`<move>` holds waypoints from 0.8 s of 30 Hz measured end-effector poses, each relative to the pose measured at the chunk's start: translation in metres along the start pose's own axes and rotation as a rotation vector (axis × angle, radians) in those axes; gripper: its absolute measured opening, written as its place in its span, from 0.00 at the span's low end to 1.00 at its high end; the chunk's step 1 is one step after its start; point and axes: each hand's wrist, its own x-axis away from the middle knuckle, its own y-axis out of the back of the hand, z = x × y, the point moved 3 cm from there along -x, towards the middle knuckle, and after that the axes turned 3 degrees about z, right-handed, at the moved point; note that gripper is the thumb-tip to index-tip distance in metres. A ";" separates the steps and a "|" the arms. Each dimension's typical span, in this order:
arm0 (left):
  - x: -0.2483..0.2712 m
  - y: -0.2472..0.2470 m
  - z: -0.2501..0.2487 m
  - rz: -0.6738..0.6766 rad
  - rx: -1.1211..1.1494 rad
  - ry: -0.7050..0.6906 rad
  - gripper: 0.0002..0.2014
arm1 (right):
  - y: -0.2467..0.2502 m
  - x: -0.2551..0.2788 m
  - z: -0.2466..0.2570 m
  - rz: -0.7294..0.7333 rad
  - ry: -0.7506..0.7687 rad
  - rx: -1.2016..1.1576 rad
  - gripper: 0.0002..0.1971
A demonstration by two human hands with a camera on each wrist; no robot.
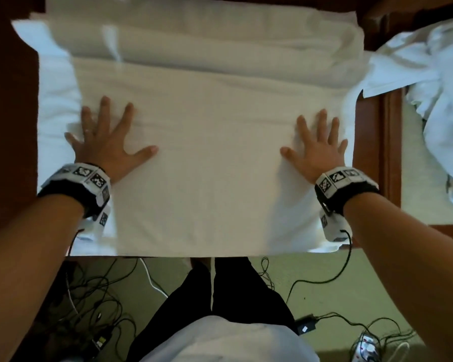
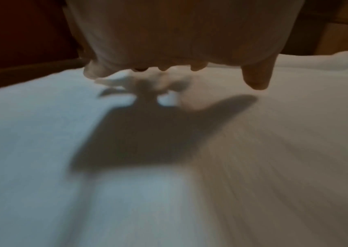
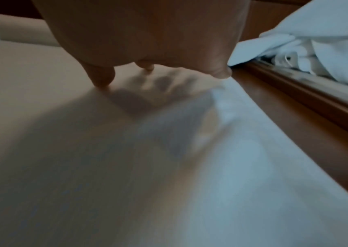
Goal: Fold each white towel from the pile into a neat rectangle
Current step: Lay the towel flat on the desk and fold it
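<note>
Head view: a white towel [image 1: 207, 158], folded to a broad rectangle, lies flat on a wooden table [image 1: 372, 152], its near edge at the table's front. The left hand [image 1: 105, 142] rests palm-down on the towel's left margin and the right hand [image 1: 317, 150] on its right margin; the fingers of both are straight and spread, grasping nothing. Both wrists carry black bands with patterned marker tiles [image 1: 89, 178]. Beyond the flat towel lie further folded white towels [image 1: 220, 45]; a crumpled heap of white linen [image 1: 442, 105] sits off the table to the right. Black cables [image 1: 324, 278] trail over the floor below, near the person's dark trousers [image 1: 220, 291]. Left wrist view: blurred; the left hand [image 2: 181, 36] fills the top of the frame, its fingertips [image 2: 255, 81] extended over the towel [image 2: 253, 150] and casting a dark shadow [image 2: 143, 133] on it. Right wrist view: the right hand [image 3: 147, 33] presses the towel [image 3: 84, 150] with its thumb tip, the fingers extended; the table edge [image 3: 295, 125] runs along the right, with the crumpled linen [image 3: 327, 41] beyond it.
</note>
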 end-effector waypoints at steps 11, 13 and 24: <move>0.052 -0.064 0.027 0.017 -0.056 0.058 0.47 | -0.054 0.056 -0.020 0.055 0.041 0.029 0.43; 0.048 -0.056 0.021 -0.023 -0.027 0.043 0.48 | -0.045 0.048 -0.020 0.013 0.044 0.010 0.42; 0.142 -0.154 0.068 -0.082 -0.085 -0.062 0.47 | -0.132 0.157 -0.095 -0.203 -0.029 -0.057 0.29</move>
